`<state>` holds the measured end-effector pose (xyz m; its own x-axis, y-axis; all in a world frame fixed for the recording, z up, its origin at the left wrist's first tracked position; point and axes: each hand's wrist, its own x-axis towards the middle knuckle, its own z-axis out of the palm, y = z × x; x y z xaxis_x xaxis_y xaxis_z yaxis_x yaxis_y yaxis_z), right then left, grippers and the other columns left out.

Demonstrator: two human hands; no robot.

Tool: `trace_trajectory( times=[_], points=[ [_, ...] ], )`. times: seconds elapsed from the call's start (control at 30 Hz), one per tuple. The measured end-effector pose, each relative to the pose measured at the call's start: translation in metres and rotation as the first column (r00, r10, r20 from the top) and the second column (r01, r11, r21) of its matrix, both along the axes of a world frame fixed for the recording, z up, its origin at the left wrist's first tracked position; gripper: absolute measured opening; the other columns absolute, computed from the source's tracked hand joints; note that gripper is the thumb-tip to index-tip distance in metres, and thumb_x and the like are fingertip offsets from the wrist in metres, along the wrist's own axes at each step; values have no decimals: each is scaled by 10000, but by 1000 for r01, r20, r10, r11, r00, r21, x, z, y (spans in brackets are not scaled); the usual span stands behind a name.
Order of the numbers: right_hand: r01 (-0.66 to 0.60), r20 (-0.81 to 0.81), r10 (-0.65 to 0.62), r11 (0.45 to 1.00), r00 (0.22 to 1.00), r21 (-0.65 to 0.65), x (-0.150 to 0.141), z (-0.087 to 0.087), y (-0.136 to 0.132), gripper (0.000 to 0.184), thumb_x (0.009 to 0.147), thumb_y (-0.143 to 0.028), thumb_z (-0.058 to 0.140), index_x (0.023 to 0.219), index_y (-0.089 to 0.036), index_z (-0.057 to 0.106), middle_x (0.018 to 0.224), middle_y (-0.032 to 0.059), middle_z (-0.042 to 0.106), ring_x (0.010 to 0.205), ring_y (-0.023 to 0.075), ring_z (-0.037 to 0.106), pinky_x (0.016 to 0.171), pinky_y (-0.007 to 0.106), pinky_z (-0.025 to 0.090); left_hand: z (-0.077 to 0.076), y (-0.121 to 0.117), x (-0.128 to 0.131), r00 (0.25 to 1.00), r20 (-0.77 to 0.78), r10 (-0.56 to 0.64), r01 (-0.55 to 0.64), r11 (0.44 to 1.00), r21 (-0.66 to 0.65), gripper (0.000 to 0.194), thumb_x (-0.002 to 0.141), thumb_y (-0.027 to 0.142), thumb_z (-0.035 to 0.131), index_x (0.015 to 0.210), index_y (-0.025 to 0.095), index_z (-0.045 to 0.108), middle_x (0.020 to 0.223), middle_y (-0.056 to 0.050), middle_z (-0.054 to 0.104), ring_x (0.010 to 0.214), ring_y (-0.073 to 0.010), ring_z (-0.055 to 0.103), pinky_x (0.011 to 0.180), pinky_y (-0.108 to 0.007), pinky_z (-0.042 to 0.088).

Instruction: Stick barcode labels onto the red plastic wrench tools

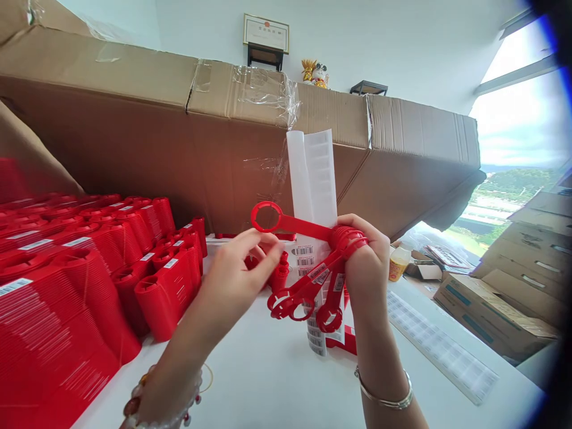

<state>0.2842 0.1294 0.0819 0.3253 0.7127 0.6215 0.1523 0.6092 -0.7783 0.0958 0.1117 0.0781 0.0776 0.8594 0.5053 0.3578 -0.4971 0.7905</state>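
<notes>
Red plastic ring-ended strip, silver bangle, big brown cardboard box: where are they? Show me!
Red plastic ring-ended strip (304,226): head view, on its straight stem.
Silver bangle (386,405): head view, on its lower curve.
Big brown cardboard box (111,155): head view, on its front side.

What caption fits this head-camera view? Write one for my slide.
Right hand grips a bundle of red plastic ring-handled pieces while left hand reaches toward one, beside stacked red parts.

The only view, worn on the person's head, looks forward and down from close behind the left hand (235,286) and right hand (366,268), across a white table (268,381) toward a long brown cardboard carton (134,137), with a bright window (518,113) at right.
</notes>
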Motion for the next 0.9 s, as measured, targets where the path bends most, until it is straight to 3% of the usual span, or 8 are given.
trace_trajectory(
  times=[0.1,0.23,0.33,0.53,0.73,0.9],
  points=[
    [15,18,-15,1000,1000,8,-1,0,0,156,736,-134,507,649,-208,613,593,-36,501,545,107,402,458,228,301,-6,1,13,998,-48,-33,37,996,78,194,986,402,665,850,272,709,823,52,670,694,-109,598,614,-229,477],
    [60,35,-60,998,998,21,-2,0,2,181,741,-121,493,672,-211,634,589,-42,513,536,102,406,450,224,304,-11,2,22,998,-38,46,-34,961,275,159,963,230,684,807,256,688,763,65,644,649,-91,552,613,-218,460],
    [57,55,-57,998,997,4,-1,-1,4,200,740,-107,479,679,-212,638,582,-46,522,539,102,417,447,222,309,-11,-2,23,993,-104,54,-14,935,354,146,959,177,668,836,253,685,761,67,667,660,-88,582,619,-211,466],
    [2,99,6,997,995,-80,1,-2,3,189,750,-113,498,682,-209,646,591,-45,541,554,107,432,441,220,315,1,-16,17,999,38,20,-29,972,232,161,1001,189,570,862,264,601,566,117,605,491,-64,560,470,-143,450],
    [-26,111,35,997,993,-78,-5,2,-6,184,736,-120,496,667,-198,648,569,-40,522,522,101,406,419,217,278,10,-19,11,989,137,-51,52,999,-7,160,981,274,642,825,268,608,421,122,522,381,-82,497,380,-142,419],
    [-69,145,78,995,986,-68,-8,3,-14,205,771,-104,492,697,-206,653,574,-47,527,518,100,417,415,206,303,12,-21,9,986,151,-68,87,989,-122,186,994,326,647,817,270,647,406,100,515,384,-88,517,384,-144,401]
  ],
)
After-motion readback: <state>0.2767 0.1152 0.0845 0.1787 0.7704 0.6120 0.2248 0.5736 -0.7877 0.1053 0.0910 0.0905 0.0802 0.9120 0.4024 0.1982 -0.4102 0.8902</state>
